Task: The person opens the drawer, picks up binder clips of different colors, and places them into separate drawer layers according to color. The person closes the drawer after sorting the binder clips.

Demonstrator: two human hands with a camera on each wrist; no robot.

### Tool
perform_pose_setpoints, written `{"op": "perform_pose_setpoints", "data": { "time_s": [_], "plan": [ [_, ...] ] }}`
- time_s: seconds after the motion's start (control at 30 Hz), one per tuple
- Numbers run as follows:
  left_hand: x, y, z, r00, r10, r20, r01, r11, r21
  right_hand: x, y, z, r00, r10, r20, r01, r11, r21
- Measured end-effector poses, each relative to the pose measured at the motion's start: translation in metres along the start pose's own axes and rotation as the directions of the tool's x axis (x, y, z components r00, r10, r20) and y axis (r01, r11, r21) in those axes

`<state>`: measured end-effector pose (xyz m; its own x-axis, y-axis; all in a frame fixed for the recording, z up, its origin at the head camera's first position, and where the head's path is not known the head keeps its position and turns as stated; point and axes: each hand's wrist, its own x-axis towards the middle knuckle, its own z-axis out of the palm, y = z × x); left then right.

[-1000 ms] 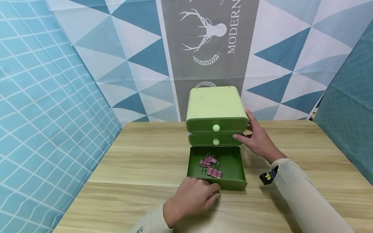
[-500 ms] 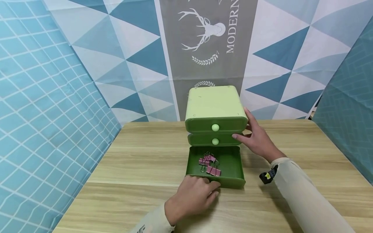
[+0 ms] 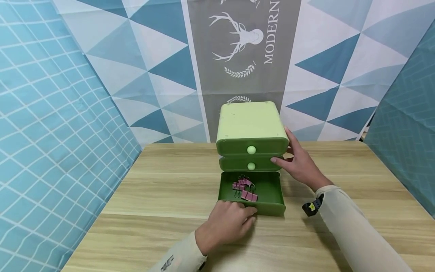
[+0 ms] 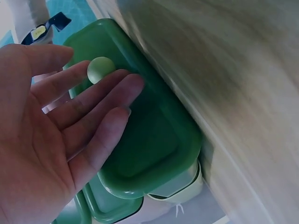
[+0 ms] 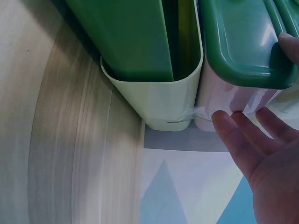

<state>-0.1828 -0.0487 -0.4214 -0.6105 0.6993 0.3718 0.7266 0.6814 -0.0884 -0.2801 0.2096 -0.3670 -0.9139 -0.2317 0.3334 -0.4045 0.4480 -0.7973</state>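
Observation:
A light-green drawer cabinet (image 3: 250,120) with dark-green fronts and round pale knobs stands on the table. Its bottom drawer (image 3: 271,209) is pulled partly out, and pink binder clips (image 3: 249,195) lie inside on the left. My left hand (image 3: 227,222) presses the front of that drawer; in the left wrist view its loosely extended fingers (image 4: 100,100) lie around the knob (image 4: 101,70). With the thumb on the middle drawer's front and the fingers along the right side, my right hand (image 3: 300,166) holds the cabinet at its corner.
The wooden table (image 3: 163,196) extends around the cabinet on both sides. Behind it hangs a patterned cloth (image 3: 159,68) with triangles and a deer head. Blue checked cloth (image 3: 57,124) borders the left, and teal cloth (image 3: 404,121) the right.
The bottom drawer has slid a little inward, and my left hand has moved forward with it. My right hand keeps its place on the cabinet.

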Motion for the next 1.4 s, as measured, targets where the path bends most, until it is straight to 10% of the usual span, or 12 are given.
{"op": "perform_pose_setpoints", "data": {
  "time_s": [1.4],
  "plan": [
    [0.042,-0.020,0.023,0.984,-0.174,0.039,0.173,0.984,0.033,0.007,0.032,0.002,0.999,-0.035,-0.019,0.034,0.999,-0.021]
  ]
}}
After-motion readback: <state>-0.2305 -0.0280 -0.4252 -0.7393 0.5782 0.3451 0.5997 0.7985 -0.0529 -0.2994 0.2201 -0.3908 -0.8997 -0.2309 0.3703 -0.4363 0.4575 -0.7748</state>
